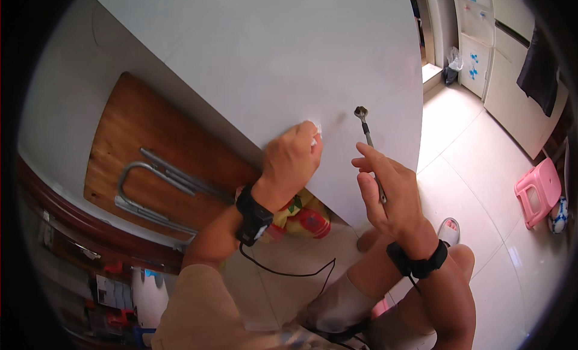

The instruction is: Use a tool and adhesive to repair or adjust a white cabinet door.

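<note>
My left hand point(292, 160) is closed around a crumpled white tissue point(317, 131), a bit of which pokes out past the fingers. It is just above a pale grey-white tabletop point(259, 67), near its left edge. In my right hand point(394, 196) is a slim metal wrench point(368, 133), its rounded head pointing away from me over the tabletop. The thumb and fingers lie along the handle, and the handle's end shows beside the thumb. Black bands with cables sit on both wrists.
To the left, a brown wooden board point(150, 133) with folded metal legs leans beside the table. A red and yellow bag point(310, 217) lies below the table edge. At the right, a pink stool point(537, 190) stands on the tiled floor near a white fridge point(512, 91).
</note>
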